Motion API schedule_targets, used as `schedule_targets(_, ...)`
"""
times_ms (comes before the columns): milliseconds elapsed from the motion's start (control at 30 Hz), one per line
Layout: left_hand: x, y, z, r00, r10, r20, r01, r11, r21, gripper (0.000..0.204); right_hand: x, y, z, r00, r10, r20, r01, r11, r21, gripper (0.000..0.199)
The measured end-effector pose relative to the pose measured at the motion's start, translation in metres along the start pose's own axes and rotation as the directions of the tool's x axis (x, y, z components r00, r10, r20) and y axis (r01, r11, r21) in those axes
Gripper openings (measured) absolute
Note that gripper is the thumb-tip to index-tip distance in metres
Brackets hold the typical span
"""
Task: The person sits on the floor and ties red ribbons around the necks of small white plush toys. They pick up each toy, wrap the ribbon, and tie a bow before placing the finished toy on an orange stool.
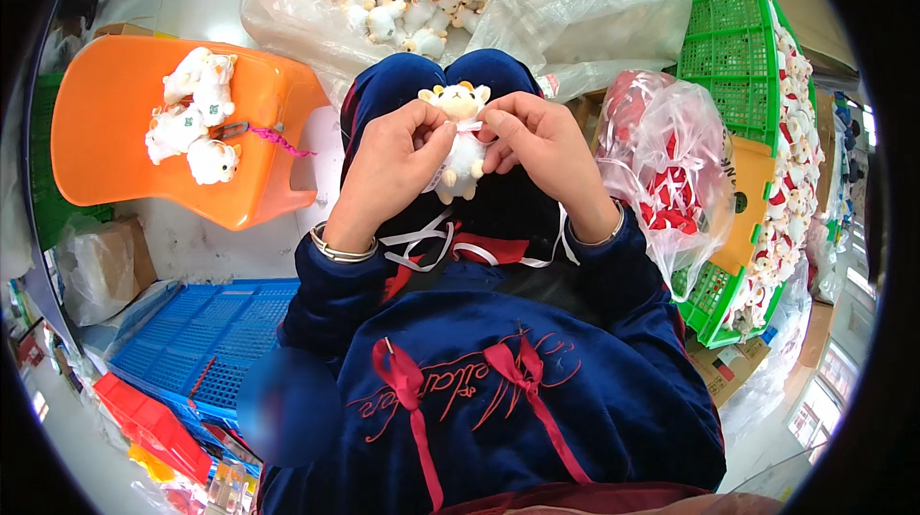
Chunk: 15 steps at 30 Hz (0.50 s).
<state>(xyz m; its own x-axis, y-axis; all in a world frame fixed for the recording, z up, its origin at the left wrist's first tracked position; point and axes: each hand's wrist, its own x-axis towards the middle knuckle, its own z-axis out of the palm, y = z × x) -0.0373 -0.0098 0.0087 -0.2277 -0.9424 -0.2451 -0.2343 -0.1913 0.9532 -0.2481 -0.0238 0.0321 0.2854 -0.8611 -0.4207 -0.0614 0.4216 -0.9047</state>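
Observation:
Over my lap, a small white plush animal (pixel 464 153) with orange-tipped horns and ears stands upright between my hands. A pale ribbon (pixel 468 127) crosses its neck. My left hand (pixel 402 156) is closed in a pinch at the ribbon on the toy's left side. On the other side, my right hand (pixel 544 139) pinches the ribbon between thumb and forefinger, its lower fingers by the toy's body. The ribbon's ends are mostly hidden by my fingers. Red cloth pieces with white ribbons (pixel 489 249) lie on my lap below the toy.
A large clear plastic bag (pixel 565 31) of similar plush toys lies ahead. On the left, an orange chair (pixel 105 132) holds several toys and small scissors (pixel 228 130). At right are a plastic bag of red pieces (pixel 671 184) and a green crate (pixel 724 65). Blue crates (pixel 216 333) stand lower left.

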Motion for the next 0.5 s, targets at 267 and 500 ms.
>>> schedule_targets(267, -0.001, 0.003, -0.001, 1.000, 0.017, -0.013, -0.017, 1.000, 0.019, 0.016, 0.001, 0.003, 0.005, 0.995, -0.075, 0.061, 0.076, 0.997, -0.017, 0.019)
schedule_targets(500, -0.002, 0.000, 0.000, 0.999, 0.029, -0.028, -0.028, 0.999, 0.029, 0.017, 0.001, 0.016, 0.005, 0.987, -0.151, 0.062, 0.156, 0.985, -0.069, 0.010)
